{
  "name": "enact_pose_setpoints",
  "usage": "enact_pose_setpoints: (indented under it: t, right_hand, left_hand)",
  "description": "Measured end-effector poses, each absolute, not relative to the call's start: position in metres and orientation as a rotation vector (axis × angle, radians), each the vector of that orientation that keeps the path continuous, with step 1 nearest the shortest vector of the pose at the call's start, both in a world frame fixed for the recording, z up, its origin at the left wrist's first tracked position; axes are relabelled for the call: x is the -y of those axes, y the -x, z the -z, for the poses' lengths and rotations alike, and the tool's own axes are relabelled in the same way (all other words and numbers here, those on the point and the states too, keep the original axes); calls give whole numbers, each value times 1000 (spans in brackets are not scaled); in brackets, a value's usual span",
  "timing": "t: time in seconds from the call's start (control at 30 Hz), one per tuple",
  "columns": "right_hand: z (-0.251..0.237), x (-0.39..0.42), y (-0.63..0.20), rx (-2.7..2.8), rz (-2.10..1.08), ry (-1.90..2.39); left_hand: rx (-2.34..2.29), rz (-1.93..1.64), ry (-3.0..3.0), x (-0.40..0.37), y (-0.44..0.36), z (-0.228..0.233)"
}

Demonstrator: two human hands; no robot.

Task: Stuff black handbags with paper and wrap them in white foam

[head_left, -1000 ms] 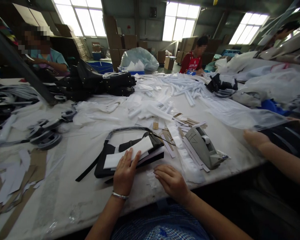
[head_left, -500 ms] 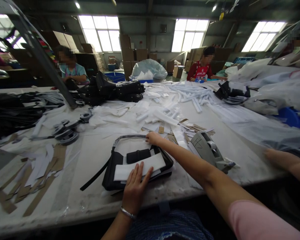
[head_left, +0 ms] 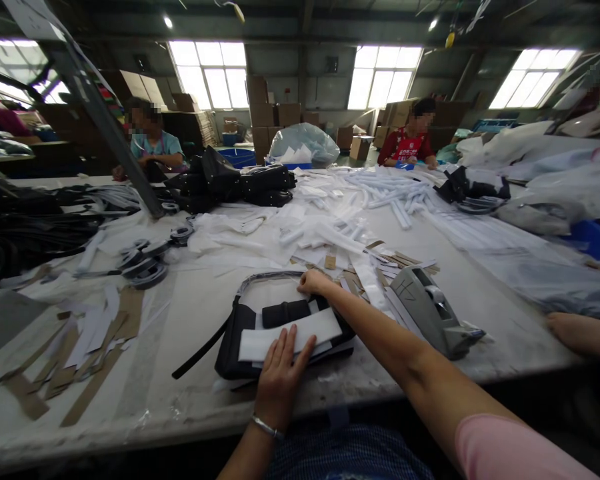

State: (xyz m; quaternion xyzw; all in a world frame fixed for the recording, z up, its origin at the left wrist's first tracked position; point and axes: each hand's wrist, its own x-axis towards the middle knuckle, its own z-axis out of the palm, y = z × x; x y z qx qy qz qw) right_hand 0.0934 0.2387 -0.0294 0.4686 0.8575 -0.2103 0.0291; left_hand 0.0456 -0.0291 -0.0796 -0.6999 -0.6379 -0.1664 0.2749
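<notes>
A black handbag (head_left: 230, 353) lies flat on the table in front of me. Its strap (head_left: 253, 281), partly covered in clear wrap, arches away from me, and a loose strap end sticks out to the left. Across the bag's front lies a white foam strip (head_left: 260, 341), below a dark flap. My left hand (head_left: 280, 363) rests on the strip and bag with fingers stretched out; a bracelet circles its wrist. At the bag's far right corner, my right hand (head_left: 313, 283) is closed around the strap's right end. Its fingertips are partly hidden.
A grey tape dispenser (head_left: 425, 310) stands right of my right arm. Brown and white card strips (head_left: 100, 333) lie at left, near rolled straps (head_left: 145, 263). Black bags (head_left: 250, 180) and white foam tubes (head_left: 380, 190) are piled farther back. Another person's hand (head_left: 575, 331) is at right.
The whole view has shifted slightly, so things sit a little farther right. Both my hands keep their places on the bag and strap. The co-worker in red has brought the hands closer together.
</notes>
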Motion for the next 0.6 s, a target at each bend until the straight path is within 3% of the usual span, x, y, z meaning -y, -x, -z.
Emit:
enact_pose_setpoints:
  t: [0.37,0.6]
  right_hand:
    - [22,-244,-131,-2766,1451,-1059]
    - [4,-245,-142,-2909,1722,-932]
  left_hand:
    - [1732,525,1884,27,-44,79]
    - [1751,499,1930,19,-38,75]
